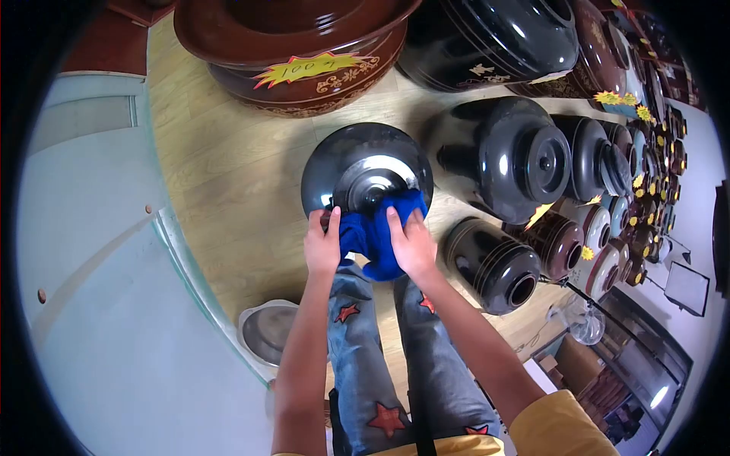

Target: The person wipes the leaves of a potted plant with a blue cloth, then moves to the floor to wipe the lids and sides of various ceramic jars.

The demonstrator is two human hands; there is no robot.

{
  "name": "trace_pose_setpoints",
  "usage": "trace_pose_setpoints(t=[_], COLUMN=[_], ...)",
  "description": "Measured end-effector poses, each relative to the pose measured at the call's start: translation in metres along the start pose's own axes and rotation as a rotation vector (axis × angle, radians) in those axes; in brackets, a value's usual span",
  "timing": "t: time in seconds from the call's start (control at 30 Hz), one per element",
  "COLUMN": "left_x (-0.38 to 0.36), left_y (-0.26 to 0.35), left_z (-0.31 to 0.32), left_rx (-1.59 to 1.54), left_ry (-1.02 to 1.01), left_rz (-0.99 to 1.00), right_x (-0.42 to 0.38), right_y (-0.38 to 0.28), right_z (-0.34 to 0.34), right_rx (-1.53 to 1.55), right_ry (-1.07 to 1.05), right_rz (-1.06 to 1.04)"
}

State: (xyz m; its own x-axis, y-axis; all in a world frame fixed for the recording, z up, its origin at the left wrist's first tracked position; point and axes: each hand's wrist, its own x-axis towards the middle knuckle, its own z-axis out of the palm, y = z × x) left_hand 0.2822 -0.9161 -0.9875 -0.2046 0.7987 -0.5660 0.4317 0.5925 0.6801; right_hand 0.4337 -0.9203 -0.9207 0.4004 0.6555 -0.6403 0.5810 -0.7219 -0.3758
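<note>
A glossy black round jar [346, 156], seen from above with rings and a small knob at its centre, stands on the floor in front of my legs. A bunched blue cloth [384, 254] lies over its near side and hangs down towards my knees. My right hand [414, 243] is closed on the cloth, thumb on top, pressing it near the jar's centre. At the near left rim, my left hand [323, 242] is closed at the cloth's left edge, thumb up. Its fingertips are partly hidden and touch or nearly touch the jar.
A large brown basin-like jar [304, 87] with a yellow price tag stands beyond. Black jars [494, 152] crowd the right side, with several more rows behind. A metal basin [270, 334] sits at lower left, beside a pale wall panel [99, 266].
</note>
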Motion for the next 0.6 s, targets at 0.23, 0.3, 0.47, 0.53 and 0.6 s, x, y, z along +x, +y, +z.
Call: trace_pose_setpoints(t=[0.23,0.3,0.47,0.53,0.6], left_x=[0.028,0.037,0.037,0.035,0.03], left_y=[-0.006,-0.008,-0.015,-0.016,-0.01], left_z=[0.002,0.001,0.002,0.005,0.005], left_rx=[0.021,0.026,0.005,-0.005,0.03], left_ry=[-0.178,-0.203,-0.244,-0.196,-0.226], left_rz=[0.068,0.063,0.156,0.196,0.029], right_x=[0.035,0.034,0.029,0.028,0.024], right_y=[-0.027,-0.036,-0.029,-0.01,-0.003], right_z=[0.038,0.046,0.043,0.027,0.005], right_rx=[-0.457,-0.402,-0.411,-0.499,-0.63], right_ry=[0.361,0.358,0.117,-0.043,-0.201], right_rz=[-0.306,-0.281,-0.626,-0.802,-0.737])
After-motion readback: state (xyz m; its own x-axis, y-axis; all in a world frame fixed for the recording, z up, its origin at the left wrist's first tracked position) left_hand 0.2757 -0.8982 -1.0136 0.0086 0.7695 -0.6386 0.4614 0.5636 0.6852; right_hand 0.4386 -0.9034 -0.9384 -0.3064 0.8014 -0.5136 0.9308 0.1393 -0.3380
